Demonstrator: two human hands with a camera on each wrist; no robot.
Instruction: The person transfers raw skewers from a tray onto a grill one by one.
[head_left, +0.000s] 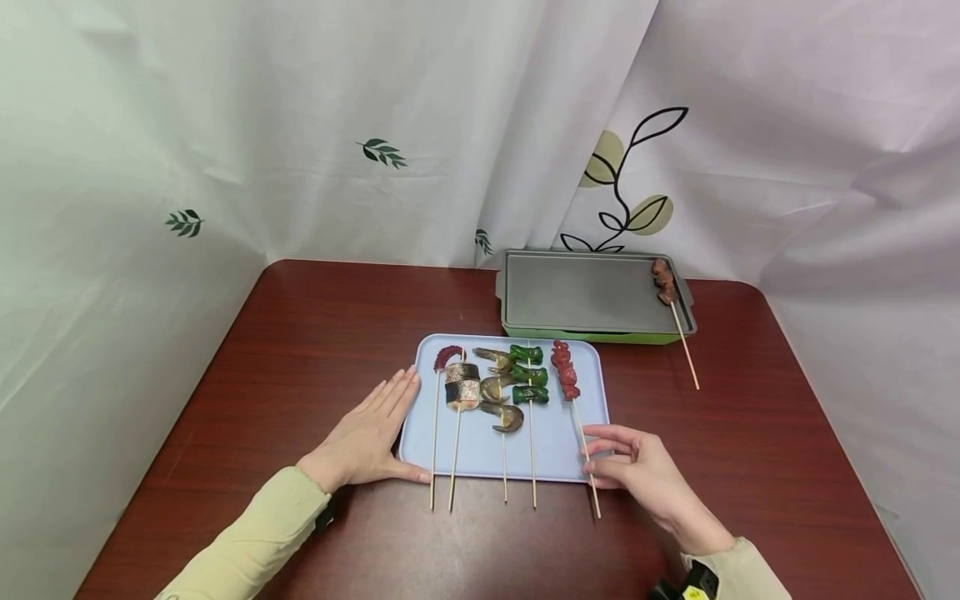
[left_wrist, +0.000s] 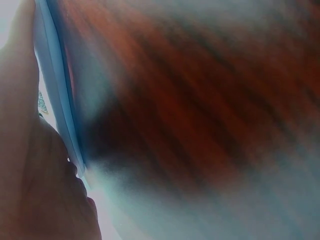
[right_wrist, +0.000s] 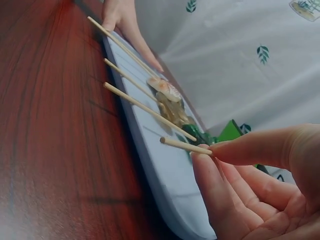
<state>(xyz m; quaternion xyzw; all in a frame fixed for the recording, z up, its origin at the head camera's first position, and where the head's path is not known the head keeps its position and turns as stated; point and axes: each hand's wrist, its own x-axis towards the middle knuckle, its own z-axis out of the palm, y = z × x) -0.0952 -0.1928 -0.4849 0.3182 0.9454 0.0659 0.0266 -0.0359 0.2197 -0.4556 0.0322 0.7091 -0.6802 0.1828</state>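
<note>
A pale blue tray (head_left: 558, 450) holds several skewers, their sticks jutting over its front edge. At its left edge rests my left hand (head_left: 360, 437), fingers straight along the side and thumb at the front corner. My right hand (head_left: 637, 467) pinches the stick of a red meat skewer (head_left: 566, 371) between thumb and fingers; the stick's end (right_wrist: 175, 143) shows up close in the right wrist view. Left of it lie a green pepper skewer (head_left: 531, 394), a shrimp skewer (head_left: 507, 418), a fish skewer (head_left: 462, 387) with dark-and-light skin and a dark red tentacle skewer (head_left: 446, 356).
Behind the tray, toward the right, stands a grey grill pan (head_left: 577, 292) with a green base. A brown meat skewer (head_left: 663, 282) lies on its right end, stick pointing forward over the table (head_left: 300, 333). White leaf-printed curtains (head_left: 420, 200) surround the table's back and sides.
</note>
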